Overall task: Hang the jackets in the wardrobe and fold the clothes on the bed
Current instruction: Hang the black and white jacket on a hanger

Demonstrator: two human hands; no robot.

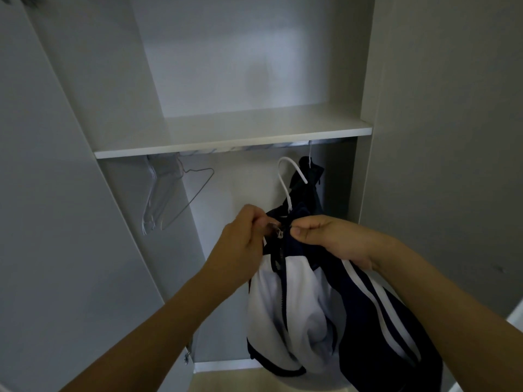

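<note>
Both hands, left hand (243,233) and right hand (325,239), pinch the navy-white jacket (311,306) collar on its white hanger (288,182), unhung; one dark jacket (311,179) hangs already; bed clothes unseen.

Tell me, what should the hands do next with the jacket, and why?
Probably lift the white hanger and hook it on the rail. The navy and white jacket is already on it, the left hand pinches the zipper pull, the right hand holds the collar, and the hook hangs free.
</note>
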